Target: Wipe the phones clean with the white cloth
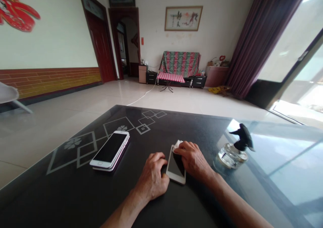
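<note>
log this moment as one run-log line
left hand: steadying phone | right hand: white wipe on screen | stacked phones: left | spray bottle: right

Phone stack left on table, phone before me, spray bottle right.

A white-framed phone lies flat — dark screen up — on the surface, well in from its far edge; a crumpled white wipe rests at its far end.
</note>
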Tool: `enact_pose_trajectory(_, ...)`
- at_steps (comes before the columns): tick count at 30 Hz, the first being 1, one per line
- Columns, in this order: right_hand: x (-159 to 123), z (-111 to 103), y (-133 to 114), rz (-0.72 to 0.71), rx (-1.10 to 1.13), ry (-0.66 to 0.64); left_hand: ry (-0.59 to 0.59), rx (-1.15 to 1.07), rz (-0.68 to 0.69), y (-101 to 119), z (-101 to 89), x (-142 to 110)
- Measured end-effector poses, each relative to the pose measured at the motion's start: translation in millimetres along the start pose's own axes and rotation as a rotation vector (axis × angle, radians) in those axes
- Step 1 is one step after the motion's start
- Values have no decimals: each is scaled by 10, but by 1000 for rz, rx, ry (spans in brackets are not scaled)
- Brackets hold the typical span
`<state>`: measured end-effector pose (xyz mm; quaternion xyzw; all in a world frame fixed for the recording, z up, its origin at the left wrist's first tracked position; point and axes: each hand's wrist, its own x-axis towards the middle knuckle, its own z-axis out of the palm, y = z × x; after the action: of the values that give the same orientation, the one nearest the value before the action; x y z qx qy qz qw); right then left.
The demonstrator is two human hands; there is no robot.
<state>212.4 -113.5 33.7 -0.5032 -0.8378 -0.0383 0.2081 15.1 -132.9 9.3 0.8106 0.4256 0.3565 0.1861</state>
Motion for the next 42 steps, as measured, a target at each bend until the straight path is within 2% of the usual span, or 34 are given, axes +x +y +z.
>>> enact_pose_trajectory(3, -138, 5, 66, 15, -12, 60, 13, 12, 0, -16, 2, 5)
enact_pose_trajectory(9, -304, 57, 55, 52, -5, 306, 21, 56, 24, 13, -14, 14)
enact_pose_trajectory(14, -256, 71, 77, 86, 45, 354, -9, 140, 19, 56, -14, -1)
enact_pose_trajectory(18, -236, 87, 131, 152, 64, 431, -39, 232, -48, 172, 29, 38)
enact_pose_trajectory(23, -244, 100, 144, 185, 86, 427, -99, 297, -191, 435, 161, 197)
enact_pose_trajectory(26, -242, 94, 140, 197, 98, 406, -147, 344, -227, 524, 210, 297)
enact_pose_trajectory(33, -238, 116, 159, 228, 97, 401, -262, 408, -243, 453, 152, 425)
enact_pose_trajectory(42, -234, 121, 176, 231, 104, 465, -199, 421, -269, 405, 172, 502)
